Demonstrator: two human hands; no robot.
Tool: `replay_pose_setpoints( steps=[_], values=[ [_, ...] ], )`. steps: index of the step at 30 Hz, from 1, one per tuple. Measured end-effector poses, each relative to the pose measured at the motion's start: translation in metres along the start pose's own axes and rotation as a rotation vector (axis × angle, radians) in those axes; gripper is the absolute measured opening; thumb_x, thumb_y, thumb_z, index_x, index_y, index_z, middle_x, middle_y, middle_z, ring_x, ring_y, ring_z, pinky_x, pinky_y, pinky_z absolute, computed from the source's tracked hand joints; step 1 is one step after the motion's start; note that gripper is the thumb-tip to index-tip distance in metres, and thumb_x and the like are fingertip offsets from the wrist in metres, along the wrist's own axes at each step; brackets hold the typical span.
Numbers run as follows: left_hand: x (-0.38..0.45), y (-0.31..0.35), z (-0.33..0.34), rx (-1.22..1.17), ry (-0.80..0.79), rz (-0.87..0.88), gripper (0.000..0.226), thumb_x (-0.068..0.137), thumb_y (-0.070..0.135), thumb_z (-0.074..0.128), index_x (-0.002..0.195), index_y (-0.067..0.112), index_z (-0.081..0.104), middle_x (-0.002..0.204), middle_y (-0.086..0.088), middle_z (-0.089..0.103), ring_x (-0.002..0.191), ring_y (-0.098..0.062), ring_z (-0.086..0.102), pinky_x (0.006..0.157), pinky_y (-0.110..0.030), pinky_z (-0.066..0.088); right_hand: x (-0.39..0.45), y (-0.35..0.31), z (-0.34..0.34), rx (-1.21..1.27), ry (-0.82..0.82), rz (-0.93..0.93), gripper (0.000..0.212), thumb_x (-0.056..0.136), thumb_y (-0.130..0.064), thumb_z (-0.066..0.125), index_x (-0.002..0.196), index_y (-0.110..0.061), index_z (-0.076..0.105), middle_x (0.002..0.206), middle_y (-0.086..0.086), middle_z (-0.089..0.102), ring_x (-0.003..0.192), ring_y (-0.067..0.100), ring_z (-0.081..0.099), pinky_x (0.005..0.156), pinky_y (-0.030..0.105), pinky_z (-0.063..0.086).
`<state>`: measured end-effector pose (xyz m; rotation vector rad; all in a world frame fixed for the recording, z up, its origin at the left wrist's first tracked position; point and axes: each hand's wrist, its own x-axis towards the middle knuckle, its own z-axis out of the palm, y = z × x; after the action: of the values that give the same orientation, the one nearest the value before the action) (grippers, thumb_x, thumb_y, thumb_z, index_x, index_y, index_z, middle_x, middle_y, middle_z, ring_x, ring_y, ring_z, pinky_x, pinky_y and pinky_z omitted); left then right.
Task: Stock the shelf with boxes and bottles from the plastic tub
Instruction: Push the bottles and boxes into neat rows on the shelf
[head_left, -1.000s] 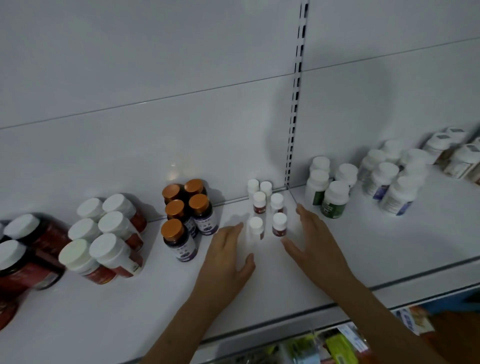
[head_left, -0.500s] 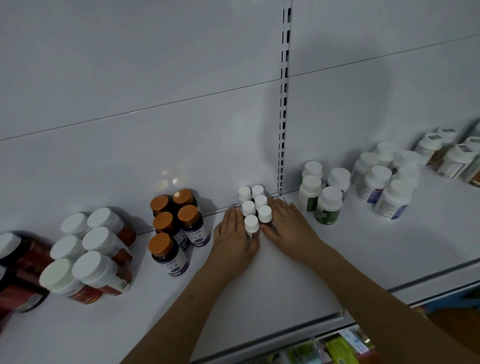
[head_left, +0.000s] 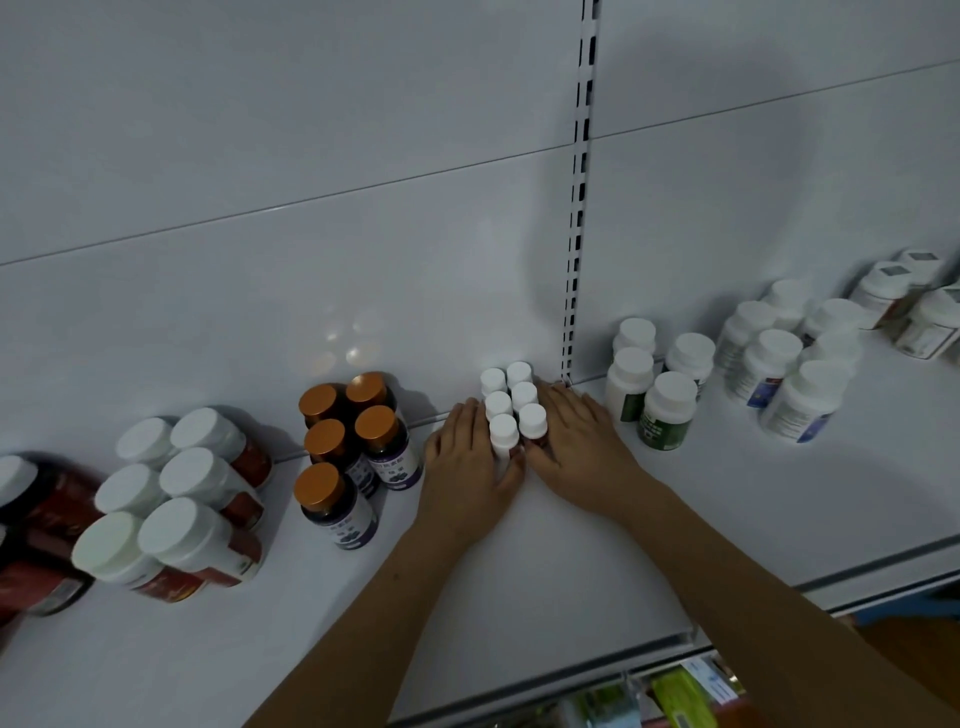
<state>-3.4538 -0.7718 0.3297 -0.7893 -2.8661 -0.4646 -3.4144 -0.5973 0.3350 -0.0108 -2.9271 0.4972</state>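
Six small white-capped bottles (head_left: 511, 408) — labels unreadable — between both flat hands.

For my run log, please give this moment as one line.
step: squaring small white-capped bottles | left hand: presses left side | right hand: presses right side | place: shelf, near back panel

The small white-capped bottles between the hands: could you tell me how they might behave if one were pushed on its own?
The small white-capped bottles look narrow and tall, so a lone one would probably tip easily. Packed in two rows between the left hand and right hand, they likely slide together on the smooth shelf.
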Motion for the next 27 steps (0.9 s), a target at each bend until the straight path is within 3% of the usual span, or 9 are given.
replay_pose_setpoints(
  steps=[10, 16, 22, 27],
  values=[
    [-0.001, 0.0, 0.0, -0.007, 0.002, 0.029, 0.085, 0.089, 0.06, 0.017, 0.156, 0.008, 0.02, 0.161, -0.012, 0.025, 0.15, -0.026, 0.019, 0.119, -0.04, 0.014, -0.001, 0.001, 0.002, -0.062, -0.002, -0.039, 0.085, 0.086, -0.062, 0.016, 0.158, -0.017, 0.017, 0.162, 0.001, 0.025, 0.151, 0.025, 0.015, 0.12, 0.042, 0.012],
    [-0.001, 0.0, 0.0, -0.002, 0.003, 0.034, 0.083, 0.092, 0.06, 0.015, 0.155, 0.007, 0.022, 0.16, -0.013, 0.028, 0.149, -0.027, 0.022, 0.12, -0.043, 0.017, -0.001, 0.002, 0.002, -0.084, -0.018, -0.035, 0.088, 0.085, -0.067, 0.017, 0.158, -0.018, 0.013, 0.163, -0.001, 0.021, 0.152, 0.024, 0.012, 0.121, 0.04, 0.009],
    [-0.003, 0.003, -0.002, -0.015, 0.004, 0.001, 0.082, 0.093, 0.06, 0.027, 0.152, 0.004, 0.03, 0.156, -0.016, 0.036, 0.145, -0.031, 0.031, 0.116, -0.047, 0.024, -0.002, 0.0, 0.004, -0.088, -0.018, -0.021, 0.088, 0.086, -0.068, 0.021, 0.158, -0.017, 0.016, 0.163, -0.001, 0.022, 0.151, 0.024, 0.014, 0.12, 0.041, 0.011],
    [-0.006, 0.006, -0.007, -0.051, 0.014, -0.041, 0.088, 0.088, 0.064, 0.02, 0.155, 0.007, 0.025, 0.159, -0.012, 0.03, 0.149, -0.028, 0.022, 0.119, -0.041, 0.017, -0.005, -0.006, -0.005, -0.057, -0.023, -0.009, 0.092, 0.082, -0.069, 0.018, 0.158, -0.016, 0.016, 0.162, 0.0, 0.024, 0.151, 0.027, 0.014, 0.12, 0.042, 0.011]
  ],
)
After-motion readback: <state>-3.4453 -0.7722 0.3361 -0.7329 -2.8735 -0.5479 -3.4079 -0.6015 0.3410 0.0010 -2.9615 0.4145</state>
